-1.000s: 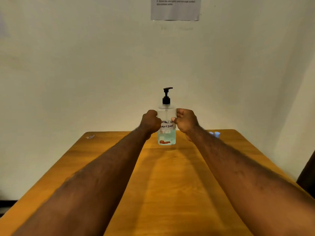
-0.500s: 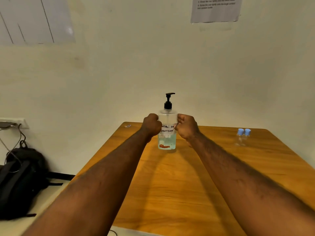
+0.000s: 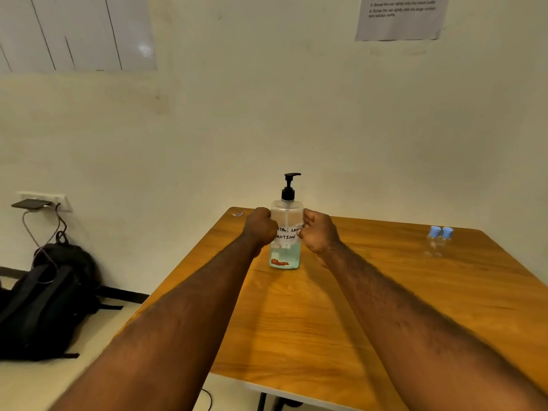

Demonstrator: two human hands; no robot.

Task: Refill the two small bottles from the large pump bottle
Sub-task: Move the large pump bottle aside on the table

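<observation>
We record the large pump bottle standing upright on the wooden table near its far left corner, exactly where it stood half a second ago. The left hand and the right hand are clasped against its two sides at label height, fingers curled tight onto it, and neither grip has altered. The view has swung leftward since the earlier frame: the two small bottles, blue-capped and touching one another, now sit well apart near the far right edge, while the black backpack on the floor and the wall socket above it show more fully at left.
</observation>
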